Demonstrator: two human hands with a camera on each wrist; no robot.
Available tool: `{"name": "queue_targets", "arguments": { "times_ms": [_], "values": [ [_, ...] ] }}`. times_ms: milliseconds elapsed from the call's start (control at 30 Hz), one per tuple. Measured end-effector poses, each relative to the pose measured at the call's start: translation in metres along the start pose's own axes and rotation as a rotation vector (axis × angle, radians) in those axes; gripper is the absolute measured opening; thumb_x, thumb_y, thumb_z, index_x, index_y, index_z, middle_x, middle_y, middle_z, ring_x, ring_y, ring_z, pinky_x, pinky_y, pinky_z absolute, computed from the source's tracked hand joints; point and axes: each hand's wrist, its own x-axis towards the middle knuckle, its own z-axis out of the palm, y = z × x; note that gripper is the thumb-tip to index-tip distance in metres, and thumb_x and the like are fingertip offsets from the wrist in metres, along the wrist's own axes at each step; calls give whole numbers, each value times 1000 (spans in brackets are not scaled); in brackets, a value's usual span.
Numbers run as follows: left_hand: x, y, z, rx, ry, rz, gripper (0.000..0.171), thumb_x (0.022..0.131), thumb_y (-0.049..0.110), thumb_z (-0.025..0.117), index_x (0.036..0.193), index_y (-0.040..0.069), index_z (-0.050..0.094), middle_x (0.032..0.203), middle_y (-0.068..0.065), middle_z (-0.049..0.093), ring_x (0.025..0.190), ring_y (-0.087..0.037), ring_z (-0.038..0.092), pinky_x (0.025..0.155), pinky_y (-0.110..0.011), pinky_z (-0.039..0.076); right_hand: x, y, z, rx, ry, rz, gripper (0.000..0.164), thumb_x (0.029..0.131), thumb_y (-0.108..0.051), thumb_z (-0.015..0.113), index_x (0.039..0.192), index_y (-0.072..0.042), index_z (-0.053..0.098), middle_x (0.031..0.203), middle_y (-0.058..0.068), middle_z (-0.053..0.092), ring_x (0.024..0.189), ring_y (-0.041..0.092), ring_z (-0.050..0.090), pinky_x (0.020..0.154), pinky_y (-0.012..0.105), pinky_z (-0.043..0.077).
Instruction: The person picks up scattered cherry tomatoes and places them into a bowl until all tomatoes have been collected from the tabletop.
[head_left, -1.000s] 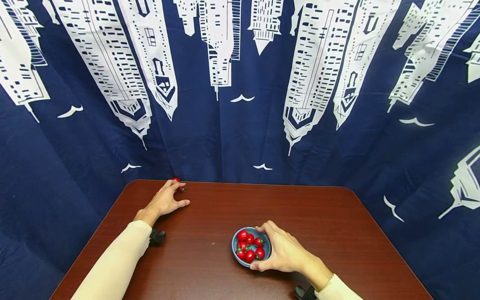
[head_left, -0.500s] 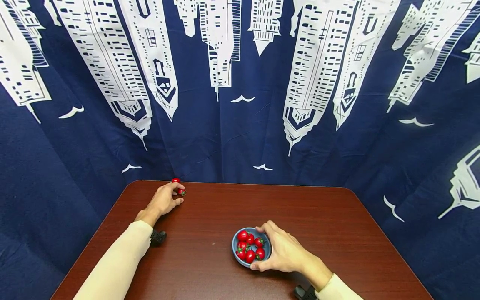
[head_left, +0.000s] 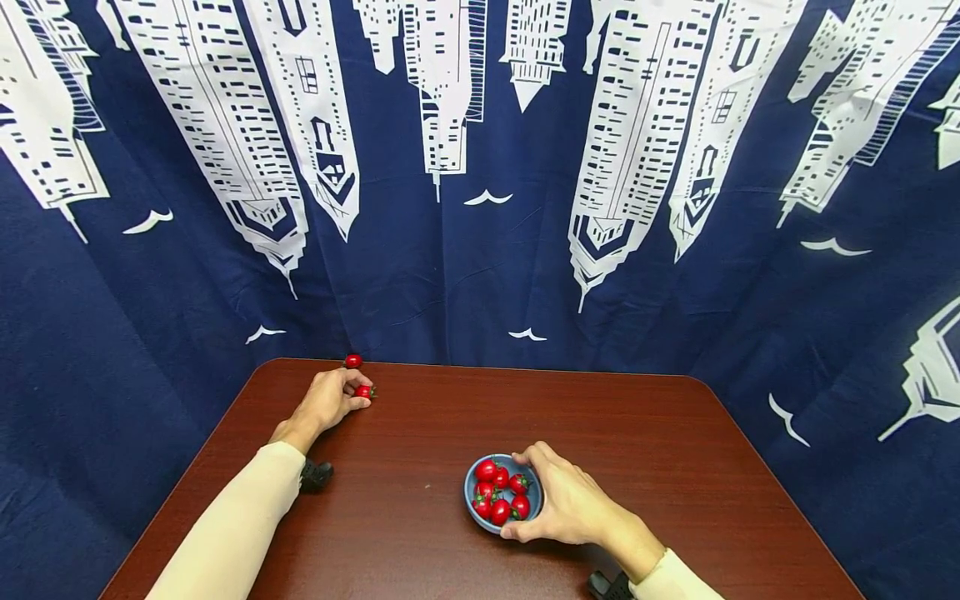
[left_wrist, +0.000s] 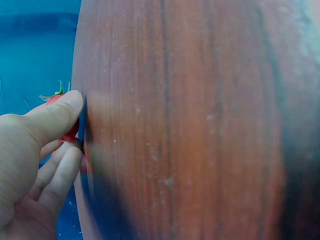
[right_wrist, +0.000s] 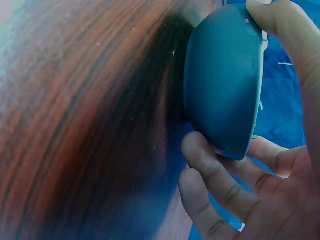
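Note:
At the far left of the table, my left hand (head_left: 328, 402) pinches a cherry tomato (head_left: 363, 392) between thumb and fingers. In the left wrist view the thumb covers part of this red cherry tomato (left_wrist: 71, 132), and its green stem points up past the thumb. A second cherry tomato (head_left: 353, 361) lies just beyond that hand, at the table's back edge. My right hand (head_left: 573, 500) grips a small blue bowl (head_left: 468, 500) from its right side, thumb at the near rim and fingers at the far rim. Several cherry tomatoes (head_left: 500, 512) with green stems sit in the bowl.
The brown wooden table (head_left: 420, 550) has rounded back corners. Right behind it hangs a dark blue cloth (head_left: 390, 283) printed with white buildings and birds. A small black device (head_left: 316, 476) shows at the left wrist and another black device (head_left: 609, 586) at the right.
My left hand has drawn slightly nearer, and its thumb and fingers have closed on the front cherry tomato. The rear tomato now shows fully. The right hand and bowl stay put.

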Motion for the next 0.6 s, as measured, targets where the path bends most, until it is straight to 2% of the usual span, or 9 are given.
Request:
{"name": "queue_targets", "arguments": {
  "times_ms": [67,100,233,400,600],
  "values": [
    [-3,10,-3,10,-3,-30,24,89,11,101,109,10,86,98,-7,84,86,-17,78,82,-29,63,0,0,0,0,3,-2,90,76,-75,99,137,-18,67,145,-8,72,112,10,76,85,32,65],
    [-6,23,-6,38,-5,-69,25,88,5,100,108,7,86,97,-11,84,85,-20,78,82,-31,63,0,0,0,-1,5,-3,90,75,-76,99,137,-18,67,145,-8,72,112,10,76,85,32,65],
    [-10,29,-6,67,-17,-92,23,90,6,100,108,5,85,101,-14,85,90,-26,80,85,-34,65,-1,0,1,-9,11,-5,90,75,-77,99,136,-18,67,144,-9,73,112,10,76,85,32,65],
    [-11,30,-4,71,-18,-51,23,90,5,99,108,5,85,103,-13,84,91,-25,82,86,-31,67,0,1,2,-8,16,-10,91,76,-77,99,137,-17,68,141,-9,72,110,10,76,85,32,65],
    [-14,38,2,44,-8,-4,25,88,2,100,108,3,86,101,-11,82,91,-23,80,84,-35,71,-1,1,1,-13,17,-14,92,76,-77,99,138,-17,68,139,-9,72,110,11,76,85,33,65]
  ]
}}
